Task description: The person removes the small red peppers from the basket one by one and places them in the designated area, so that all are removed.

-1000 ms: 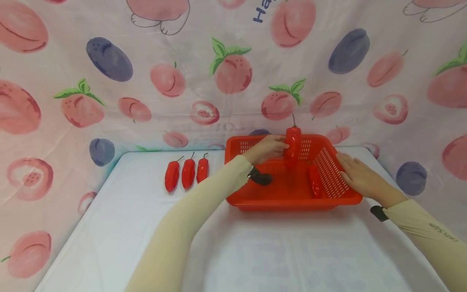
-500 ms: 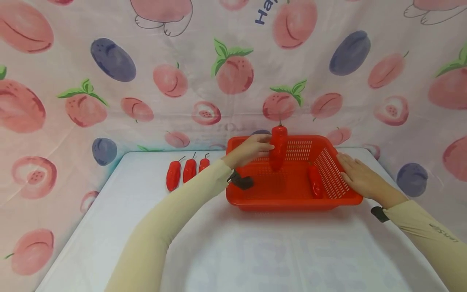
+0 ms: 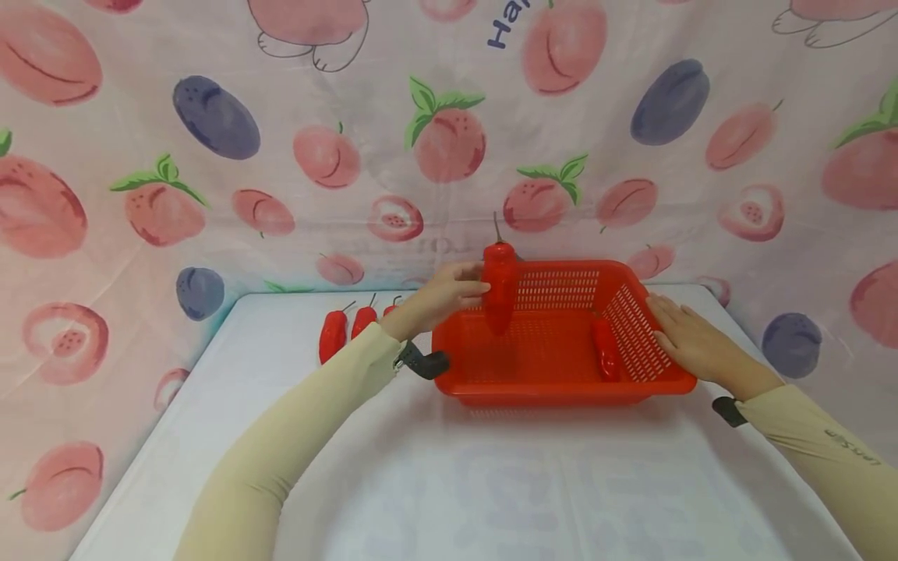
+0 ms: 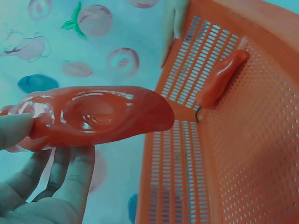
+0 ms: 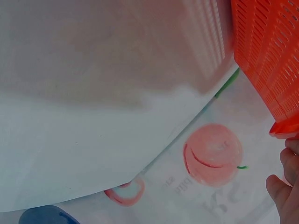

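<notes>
My left hand (image 3: 442,296) pinches a shiny red chili pepper (image 3: 500,288) between thumb and fingers. Its stem points up and its tip hangs over the left part of a red plastic basket (image 3: 547,392). In the left wrist view the thumb and fingers grip the stem end of the chili pepper (image 4: 107,114). My right hand (image 3: 691,339) rests with fingers straight on the basket's right rim. Another red chili pepper (image 3: 606,348) lies in the basket along its right wall. In the right wrist view only some fingers of the right hand (image 5: 287,179) show beside the basket rim.
Several red chili peppers lie on the white table (image 3: 231,428) left of the basket; one chili pepper (image 3: 333,335) is plainest, the others partly behind my left arm. A fruit-print cloth (image 3: 393,148) hangs behind the table.
My left hand has moved left with the chili pepper, from over the basket's middle to near its left side. It now covers more of the peppers on the table. The right hand stays put.
</notes>
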